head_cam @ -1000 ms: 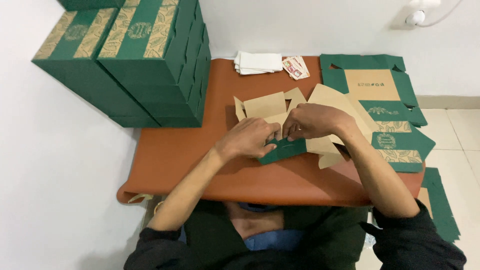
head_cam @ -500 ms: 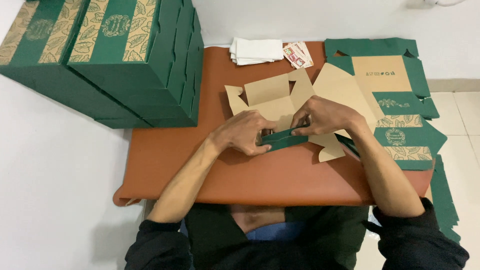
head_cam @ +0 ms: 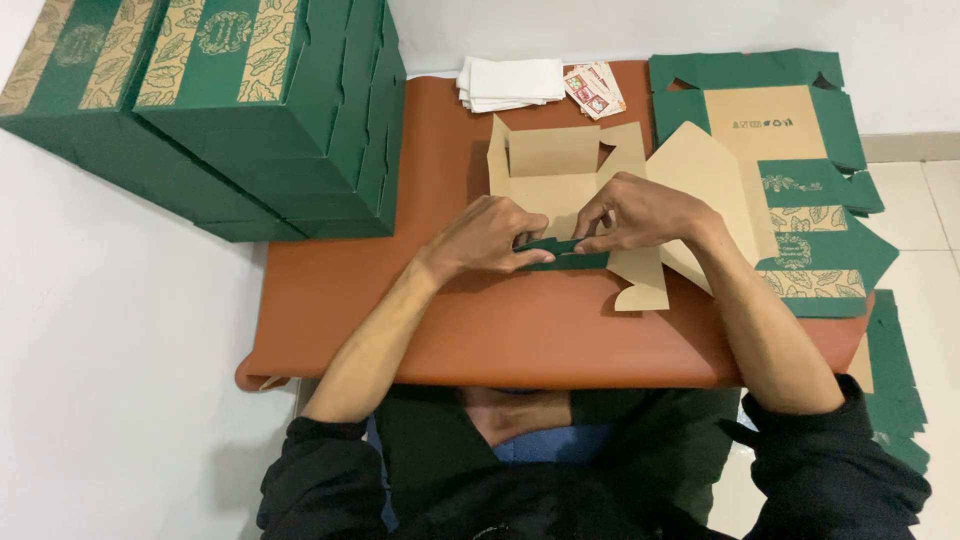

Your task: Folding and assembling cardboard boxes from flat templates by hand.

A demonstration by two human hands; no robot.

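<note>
A flat cardboard box blank (head_cam: 560, 175), brown inside and green outside, lies on the orange-brown table (head_cam: 480, 330). Its near green flap (head_cam: 570, 255) is folded up towards me. My left hand (head_cam: 487, 238) pinches that flap from the left. My right hand (head_cam: 640, 212) pinches the same flap from the right, fingertips nearly meeting the left hand's. Both hands rest over the middle of the blank, which hides part of it.
Stacks of finished green boxes with gold leaf bands (head_cam: 220, 110) fill the table's left back corner. A pile of flat green blanks (head_cam: 800, 170) lies at the right. White folded papers (head_cam: 512, 80) and small printed cards (head_cam: 592, 88) sit at the back. More blanks (head_cam: 895, 390) lie on the floor.
The near green flap has been folded up and pressed flatter between my two hands. My hands have shifted slightly along it, staying on the blank.
</note>
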